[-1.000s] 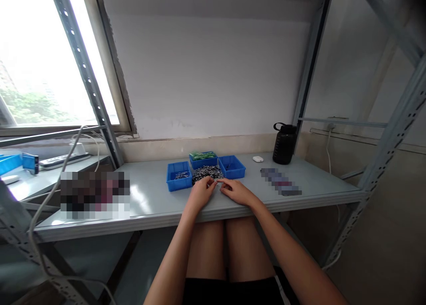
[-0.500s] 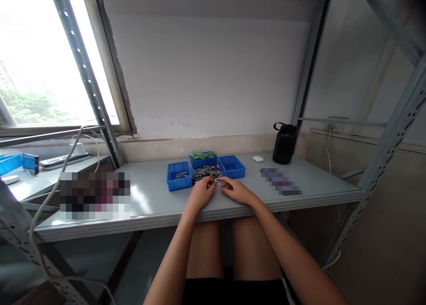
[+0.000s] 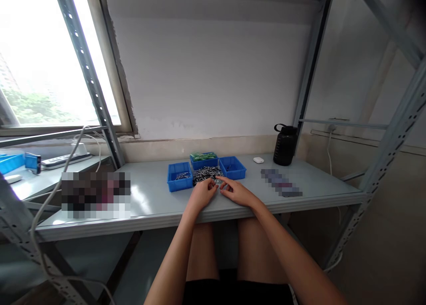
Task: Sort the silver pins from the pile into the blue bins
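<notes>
My left hand (image 3: pixel 203 192) rests at the table edge in front of a pile of small dark and silvery metal pieces (image 3: pixel 207 173), which look like screws. Its thumb and forefinger are pinched together, and whatever lies between them is too small to make out. Close on its right is my right hand (image 3: pixel 237 192), forefinger stretched towards the near side of the pile, the other fingers curled and apart from it. Nothing shows clearly in this hand. A blue bin (image 3: pixel 180 184) with several silvery pieces is left of the pile.
Behind the pile stands a blue bin (image 3: pixel 203 164) with green items, and to its right another blue bin (image 3: pixel 232 175) with a few dark pieces. Farther right are a white case (image 3: pixel 258 160), a black bottle (image 3: pixel 285 146) and a blurred item (image 3: pixel 281 183). Metal posts frame the table.
The thin metal piece seen between my fingertips no longer shows clearly. My right forefinger has stretched a little forward towards the pile. My knees have moved apart.
</notes>
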`<state>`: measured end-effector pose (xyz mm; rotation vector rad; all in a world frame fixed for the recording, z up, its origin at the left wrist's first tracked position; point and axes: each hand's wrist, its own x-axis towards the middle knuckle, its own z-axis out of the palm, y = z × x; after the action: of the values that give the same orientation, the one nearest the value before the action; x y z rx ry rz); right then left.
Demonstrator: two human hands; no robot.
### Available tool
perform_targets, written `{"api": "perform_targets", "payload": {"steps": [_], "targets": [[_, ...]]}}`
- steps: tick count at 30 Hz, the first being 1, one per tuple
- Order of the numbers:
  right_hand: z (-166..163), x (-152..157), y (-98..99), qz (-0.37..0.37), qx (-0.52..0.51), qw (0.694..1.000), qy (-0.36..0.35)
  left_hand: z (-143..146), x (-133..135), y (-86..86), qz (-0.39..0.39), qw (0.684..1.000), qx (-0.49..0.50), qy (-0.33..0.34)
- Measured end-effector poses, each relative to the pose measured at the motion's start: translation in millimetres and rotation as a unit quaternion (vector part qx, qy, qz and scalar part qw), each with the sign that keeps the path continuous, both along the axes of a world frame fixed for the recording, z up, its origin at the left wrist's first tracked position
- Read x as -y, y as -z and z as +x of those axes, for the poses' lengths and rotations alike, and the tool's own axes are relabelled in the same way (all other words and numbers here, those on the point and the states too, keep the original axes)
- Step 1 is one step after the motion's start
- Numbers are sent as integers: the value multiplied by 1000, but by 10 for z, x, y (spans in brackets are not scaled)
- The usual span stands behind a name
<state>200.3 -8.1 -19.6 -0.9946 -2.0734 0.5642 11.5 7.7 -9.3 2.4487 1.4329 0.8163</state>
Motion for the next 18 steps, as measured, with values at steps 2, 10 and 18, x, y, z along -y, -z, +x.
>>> {"api": "perform_targets", "payload": {"steps": [2, 10, 18], "targets": [[-1, 11, -10, 1, 4, 1000, 3, 2, 3, -3, -1, 1000, -2, -2], [-13, -23, 16, 8, 18, 999, 37, 18, -2, -17, 9, 1000, 8, -5], [-7, -11, -13, 32, 70, 997, 12, 23, 29, -47, 35, 999, 35, 2]]}}
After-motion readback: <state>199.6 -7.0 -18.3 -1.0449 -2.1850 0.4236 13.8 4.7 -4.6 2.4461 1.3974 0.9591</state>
